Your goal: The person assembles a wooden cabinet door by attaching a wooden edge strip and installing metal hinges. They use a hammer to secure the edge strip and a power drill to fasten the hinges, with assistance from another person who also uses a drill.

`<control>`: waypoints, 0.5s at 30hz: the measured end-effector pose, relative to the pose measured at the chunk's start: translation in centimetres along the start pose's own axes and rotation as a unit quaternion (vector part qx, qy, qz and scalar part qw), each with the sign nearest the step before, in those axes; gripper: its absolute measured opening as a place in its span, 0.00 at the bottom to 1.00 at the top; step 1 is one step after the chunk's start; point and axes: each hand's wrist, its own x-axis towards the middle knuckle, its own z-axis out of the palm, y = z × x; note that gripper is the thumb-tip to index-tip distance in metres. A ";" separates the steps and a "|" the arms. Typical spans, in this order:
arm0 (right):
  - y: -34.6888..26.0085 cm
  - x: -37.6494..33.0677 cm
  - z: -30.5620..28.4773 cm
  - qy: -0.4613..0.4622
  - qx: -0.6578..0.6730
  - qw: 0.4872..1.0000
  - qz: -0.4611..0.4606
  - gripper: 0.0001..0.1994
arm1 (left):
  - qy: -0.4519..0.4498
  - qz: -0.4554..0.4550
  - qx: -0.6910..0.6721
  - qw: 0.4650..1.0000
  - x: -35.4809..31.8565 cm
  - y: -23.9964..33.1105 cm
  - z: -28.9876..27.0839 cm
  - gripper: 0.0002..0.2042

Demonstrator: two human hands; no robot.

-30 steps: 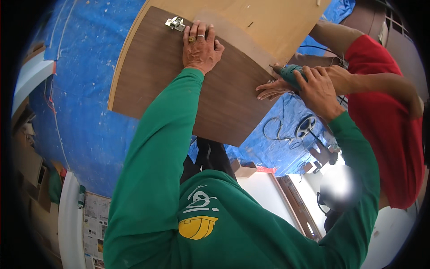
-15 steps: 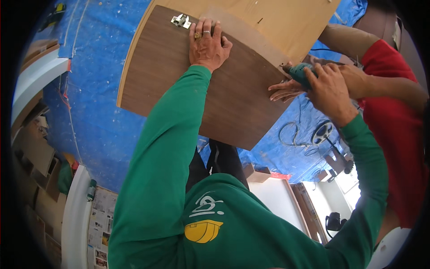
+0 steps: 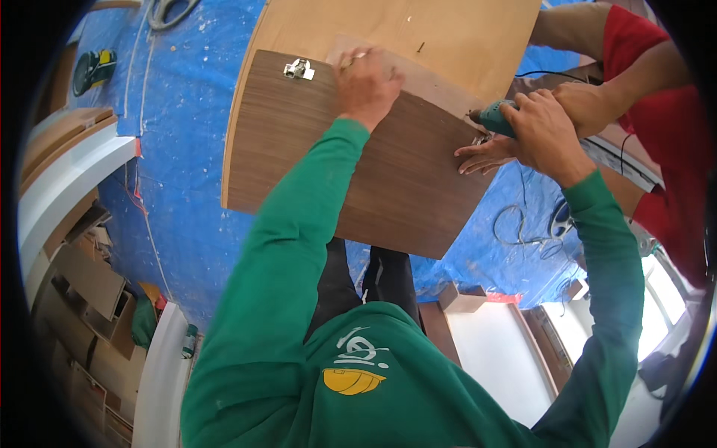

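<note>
A brown wood-grain panel (image 3: 299, 142) lies over a larger light-wood board (image 3: 463, 37). My left hand (image 3: 366, 86) rests at the panel's far edge, fingers apart, slightly blurred, reaching onto a pale strip (image 3: 441, 86). In my right hand (image 3: 549, 134) is a teal power drill (image 3: 495, 118), its tip at the strip's right end. Beneath it, a co-worker's hand (image 3: 485, 155) lies on the panel beside a partly hidden metal hinge (image 3: 480, 140). The co-worker's other hand (image 3: 582, 108) is against my right hand. Another cabinet hinge (image 3: 299, 69) sits at the panel's far left corner.
Blue sheeting (image 3: 179, 134) covers the floor. A co-worker in a red shirt (image 3: 672, 216) is close on the right. Cables (image 3: 515, 228) lie at right; a green-and-black tool (image 3: 95, 71) sits far left. One screw (image 3: 420, 47) stands on the light board.
My left hand has slid right along the panel's far edge and its fingers have spread onto the strip. The drill stays near the same spot while the view has shifted.
</note>
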 end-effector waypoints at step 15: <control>-2.4 -2.2 1.2 0.053 0.010 0.996 0.069 0.15 | -0.264 -0.185 -0.197 0.926 8.1 4.2 3.4 0.14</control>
